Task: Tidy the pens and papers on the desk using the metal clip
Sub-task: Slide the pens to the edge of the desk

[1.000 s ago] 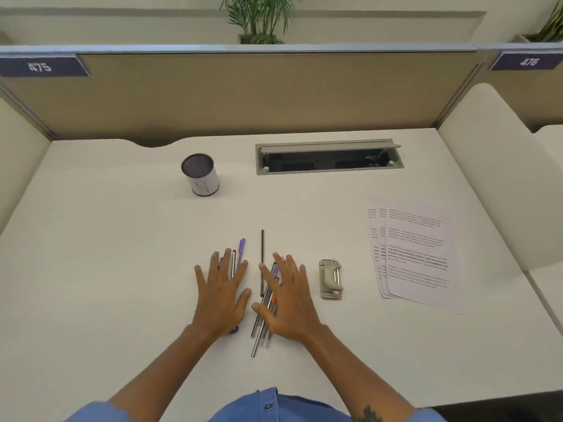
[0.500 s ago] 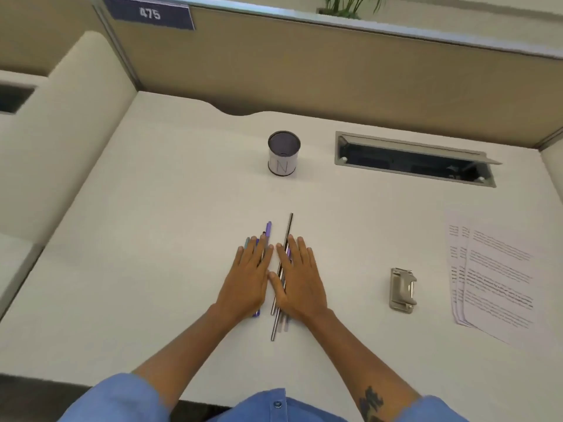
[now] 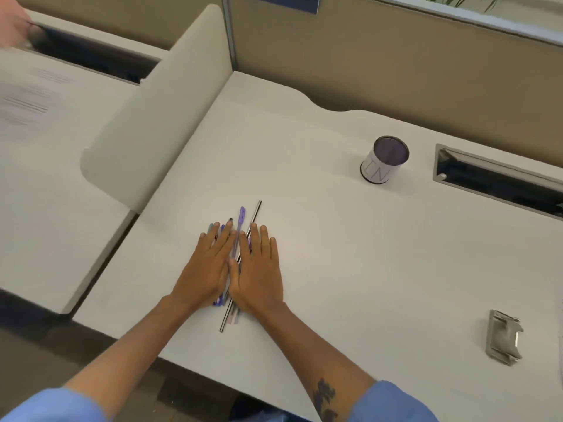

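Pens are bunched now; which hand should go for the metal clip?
Right. The metal clip lies on the desk beyond the right hand; the left hand would have to cross over it and the pens.

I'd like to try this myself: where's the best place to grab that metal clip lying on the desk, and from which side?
The metal clip lies flat, away from both hands, off to the right of the right hand. Probably best to come from above with the right hand and pinch its two long edges near the middle: it is longer than wide, and nothing stands beside it. Its folded handle is blurred, so I wouldn't aim there.
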Available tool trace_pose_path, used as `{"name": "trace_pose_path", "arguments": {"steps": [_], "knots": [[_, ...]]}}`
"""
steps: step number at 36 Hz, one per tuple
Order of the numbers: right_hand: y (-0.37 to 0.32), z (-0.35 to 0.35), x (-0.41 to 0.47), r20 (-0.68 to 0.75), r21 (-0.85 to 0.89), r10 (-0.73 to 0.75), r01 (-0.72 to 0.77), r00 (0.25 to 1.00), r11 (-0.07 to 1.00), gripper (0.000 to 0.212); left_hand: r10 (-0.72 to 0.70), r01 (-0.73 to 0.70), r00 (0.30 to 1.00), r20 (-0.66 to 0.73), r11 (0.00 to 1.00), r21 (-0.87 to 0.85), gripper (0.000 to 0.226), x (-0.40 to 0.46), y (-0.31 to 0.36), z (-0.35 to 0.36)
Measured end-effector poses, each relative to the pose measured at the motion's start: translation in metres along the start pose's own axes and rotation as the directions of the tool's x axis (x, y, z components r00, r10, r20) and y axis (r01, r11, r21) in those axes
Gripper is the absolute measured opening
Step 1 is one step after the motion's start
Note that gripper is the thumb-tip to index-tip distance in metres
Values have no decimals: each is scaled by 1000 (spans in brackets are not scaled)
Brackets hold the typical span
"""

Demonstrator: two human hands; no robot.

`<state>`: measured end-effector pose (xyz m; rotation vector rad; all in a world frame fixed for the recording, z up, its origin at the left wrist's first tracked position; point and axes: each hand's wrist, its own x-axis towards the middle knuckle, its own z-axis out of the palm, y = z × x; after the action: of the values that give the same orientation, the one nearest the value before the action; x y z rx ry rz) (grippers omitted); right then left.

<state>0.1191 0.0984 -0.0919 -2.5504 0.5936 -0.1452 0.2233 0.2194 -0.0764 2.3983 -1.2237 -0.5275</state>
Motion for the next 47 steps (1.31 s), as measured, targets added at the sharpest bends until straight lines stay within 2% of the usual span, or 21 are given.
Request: {"name": "trace_pose_path", "arguments": {"steps": [10, 20, 26, 37, 42, 47], "knots": [[-94, 58, 35, 20, 36, -54, 53, 998, 998, 64, -15, 15, 1000, 3, 999, 44, 65, -27, -96, -57], [-134, 78, 47, 36, 112, -26, 22, 999, 993, 70, -22, 22, 1000, 2, 1000, 10, 68, -40, -140, -75], [-136, 73, 46, 49, 142, -32, 25, 998, 990, 74, -5, 5, 1000, -22, 1000, 11, 68, -39, -142, -70], [-121, 59, 41, 78, 310, -60, 33, 995, 950, 77, 11, -8, 994, -106, 1000, 30, 67, -39, -130, -68], [-104, 46, 37, 94, 267, -67, 39, 993, 963, 80, -11, 16, 992, -127, 999, 33, 69, -39, -114, -67], [-72, 17, 32, 87, 188, -128, 110, 988, 976, 78, -33, 47, 986, -165, 996, 78, 72, -38, -89, -57]]}}
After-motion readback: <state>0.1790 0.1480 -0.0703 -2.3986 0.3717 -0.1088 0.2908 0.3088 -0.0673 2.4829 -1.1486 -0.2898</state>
